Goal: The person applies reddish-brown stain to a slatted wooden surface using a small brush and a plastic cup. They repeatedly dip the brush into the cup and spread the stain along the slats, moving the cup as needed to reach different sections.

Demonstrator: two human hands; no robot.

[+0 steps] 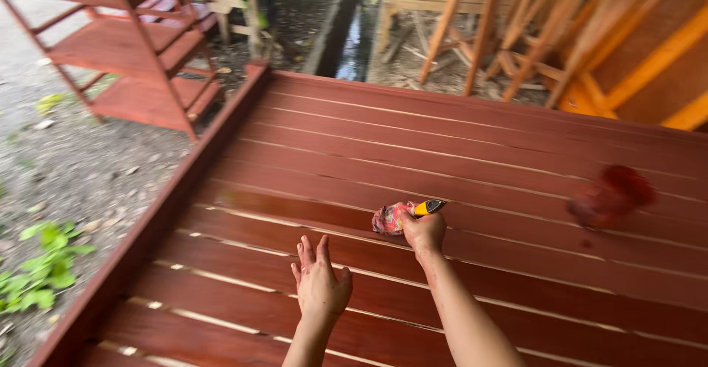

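My right hand [424, 232] is closed around a brush with a yellow and black handle [428, 207] and a stained pinkish rag [389, 218], pressed onto a reddish-brown slatted wooden panel [472, 153]. My left hand [319, 284] hovers just over the slats a little nearer to me, fingers spread, holding nothing. The board under the rag looks darker and wet. A blurred red object [611, 196], perhaps a cloth, lies on the slats to the right.
The panel's raised edge rail [158, 216] runs along the left, beside gravel ground with green weeds [46, 267]. A red-stained wooden shelf unit [125, 46] stands at the far left. Unfinished orange wooden frames [590, 35] lean at the back right.
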